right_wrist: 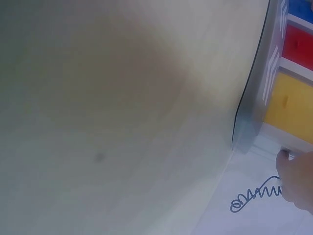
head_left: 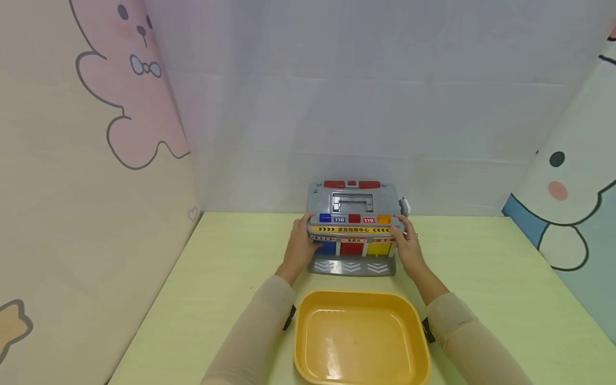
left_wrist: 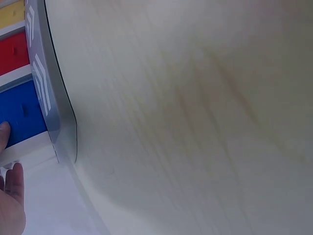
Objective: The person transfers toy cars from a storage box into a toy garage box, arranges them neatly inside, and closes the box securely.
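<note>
A grey toy emergency station (head_left: 351, 267) stands at the back of the table. It has a blue door (left_wrist: 19, 115), a red door (head_left: 352, 248) and a yellow door (right_wrist: 288, 103) under a yellow banner. My left hand (head_left: 299, 243) grips its left side, the thumb on the blue door in the left wrist view. On the opposite side my right hand (head_left: 408, 250) holds it near the yellow door. Most of both hands falls outside the wrist views. Behind the right hand hangs a dark coiled cord (right_wrist: 257, 193), and a small white piece (head_left: 405, 205) sticks out there.
A yellow tray (head_left: 303, 342) lies in front of the station, between my forearms. Close behind the toy rises a pale wall (head_left: 298, 117). Side panels with cartoon animals border the green table (head_left: 231, 256).
</note>
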`<state>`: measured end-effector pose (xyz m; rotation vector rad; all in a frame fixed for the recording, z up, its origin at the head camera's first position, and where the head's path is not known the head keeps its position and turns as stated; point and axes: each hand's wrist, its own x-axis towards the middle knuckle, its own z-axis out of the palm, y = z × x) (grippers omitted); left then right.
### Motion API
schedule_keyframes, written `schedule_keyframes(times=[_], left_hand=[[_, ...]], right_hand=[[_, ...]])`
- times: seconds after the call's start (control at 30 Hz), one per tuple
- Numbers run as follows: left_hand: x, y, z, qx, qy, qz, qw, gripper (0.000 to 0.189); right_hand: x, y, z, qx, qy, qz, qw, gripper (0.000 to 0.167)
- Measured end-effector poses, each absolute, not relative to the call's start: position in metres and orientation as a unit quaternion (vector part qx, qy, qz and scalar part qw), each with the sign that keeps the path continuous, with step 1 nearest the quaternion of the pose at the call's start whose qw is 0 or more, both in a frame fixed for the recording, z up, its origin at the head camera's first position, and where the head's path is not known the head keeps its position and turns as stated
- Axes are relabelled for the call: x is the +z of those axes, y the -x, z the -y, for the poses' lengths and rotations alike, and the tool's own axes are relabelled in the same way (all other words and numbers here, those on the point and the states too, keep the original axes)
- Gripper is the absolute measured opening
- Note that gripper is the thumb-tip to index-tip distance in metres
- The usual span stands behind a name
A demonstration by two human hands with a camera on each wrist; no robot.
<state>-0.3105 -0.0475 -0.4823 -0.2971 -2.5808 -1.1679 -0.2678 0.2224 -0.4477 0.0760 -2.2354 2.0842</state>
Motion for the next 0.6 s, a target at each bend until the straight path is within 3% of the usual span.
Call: schedule_keyframes(times=[0.2,0.6], left_hand=[[-0.484,0.312,0.048,-0.401,0.114,0.893,0.169,0.081],[-0.481,0.306,0.047,-0.409,0.101,0.895,0.15,0.081]], right_hand=[[-0.448,0.269,-0.223,0.678,-0.025,0.734,0.043,0.048],[-0.474,0.286,-0.233,0.665,-0.026,0.744,0.059,0.052]])
